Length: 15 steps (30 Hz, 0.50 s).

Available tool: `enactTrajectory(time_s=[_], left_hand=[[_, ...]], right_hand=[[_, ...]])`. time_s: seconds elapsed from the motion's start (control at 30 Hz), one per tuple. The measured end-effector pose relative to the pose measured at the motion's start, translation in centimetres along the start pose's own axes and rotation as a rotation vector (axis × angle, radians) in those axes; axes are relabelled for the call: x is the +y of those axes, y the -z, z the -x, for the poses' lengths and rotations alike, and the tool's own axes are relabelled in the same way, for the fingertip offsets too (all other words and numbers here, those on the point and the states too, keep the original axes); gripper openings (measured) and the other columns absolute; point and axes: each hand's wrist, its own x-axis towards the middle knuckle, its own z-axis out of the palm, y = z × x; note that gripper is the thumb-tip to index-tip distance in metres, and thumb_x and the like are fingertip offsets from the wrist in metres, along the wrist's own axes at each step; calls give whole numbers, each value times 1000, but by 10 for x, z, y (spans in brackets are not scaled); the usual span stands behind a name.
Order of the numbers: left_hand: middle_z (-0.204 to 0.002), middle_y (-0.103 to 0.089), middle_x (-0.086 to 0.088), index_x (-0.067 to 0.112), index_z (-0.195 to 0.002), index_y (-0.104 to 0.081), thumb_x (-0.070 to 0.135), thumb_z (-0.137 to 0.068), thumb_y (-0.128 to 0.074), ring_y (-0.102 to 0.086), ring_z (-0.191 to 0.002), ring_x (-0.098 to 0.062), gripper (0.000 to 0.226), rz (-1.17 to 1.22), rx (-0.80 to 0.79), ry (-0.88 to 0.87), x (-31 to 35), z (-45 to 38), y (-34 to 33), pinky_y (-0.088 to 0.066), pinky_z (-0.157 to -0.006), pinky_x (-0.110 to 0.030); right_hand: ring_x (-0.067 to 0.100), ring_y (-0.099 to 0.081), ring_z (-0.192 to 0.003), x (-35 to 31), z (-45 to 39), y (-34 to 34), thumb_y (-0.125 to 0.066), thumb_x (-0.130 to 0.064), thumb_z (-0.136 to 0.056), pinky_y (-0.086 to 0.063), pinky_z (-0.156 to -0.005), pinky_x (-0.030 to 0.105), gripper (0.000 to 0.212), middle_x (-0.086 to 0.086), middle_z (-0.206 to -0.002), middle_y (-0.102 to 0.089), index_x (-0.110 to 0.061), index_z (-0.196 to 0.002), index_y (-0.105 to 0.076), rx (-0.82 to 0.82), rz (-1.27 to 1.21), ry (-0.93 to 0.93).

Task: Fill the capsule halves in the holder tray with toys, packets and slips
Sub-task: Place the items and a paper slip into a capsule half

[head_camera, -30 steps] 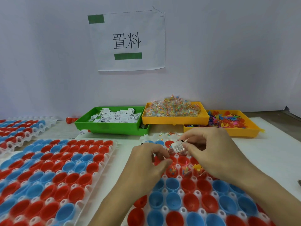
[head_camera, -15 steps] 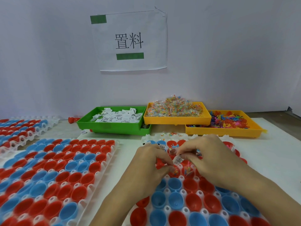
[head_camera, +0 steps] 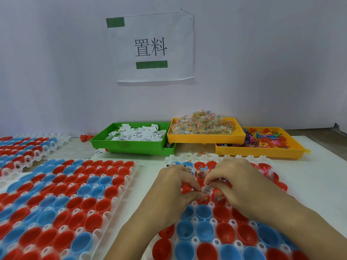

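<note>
Where taped, wall sign (head_camera: 151, 47): "置料"

Head-worn camera — looks forward and down, close over hands (head_camera: 206, 188).

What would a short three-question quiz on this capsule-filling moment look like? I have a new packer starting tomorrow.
1. True or false: the green bin holds the paper slips.
2. Which is pinched between the hands? A) slip B) toy C) capsule lid
3. Fill in: the bin of clear packets is ____ in colour.

Key:
1. True.
2. A; the right hand pinches it, with the left hand at its edge, over the holder tray.
3. Yellow.
</note>
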Motion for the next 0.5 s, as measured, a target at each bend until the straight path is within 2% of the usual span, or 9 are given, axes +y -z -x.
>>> enactTrajectory(time_s=[0.1, 0.27, 0.4, 0.5], left_hand=[[-81, -57, 21, 30, -78, -78, 30, -75, -84, -56, -83, -1, 6, 9, -6, -5, 0, 1, 0, -40, -71, -9], [-74, -58, 23, 41, -65, -64, 31, -72, -86, -53, -80, 2, 25, 12, 18, -20, -2, 2, 0, -38, -68, -9], [-79, -64, 19, 36, -78, -74, 34, -79, -80, -56, -84, -3, 6, 30, 61, -41, -2, 0, 0, -40, -70, -13], [-78, -63, 21, 32, -83, -78, 31, -80, -80, -56, -85, -4, 3, 40, 62, -60, -2, 1, 0, -43, -73, -15]], right_hand=[[-6, -45, -93, -3, 0, -1, -52, -28, -101, -44, -88, 18, 24, -24, -95, -63, -38, -104, -74, -38, 24, 10], [0, -41, -93, -8, 1, -2, -46, -26, -104, -46, -84, 22, 27, -19, -96, -62, -35, -108, -71, -100, 85, 44], [5, -49, -91, -8, -1, -3, -48, -28, -103, -45, -79, 21, 23, -14, -97, -58, -37, -108, -69, -101, 60, 14], [2, -49, -88, -6, -1, -3, -54, -33, -99, -40, -78, 17, 16, -14, -95, -57, -36, -101, -69, -65, 22, -2]])
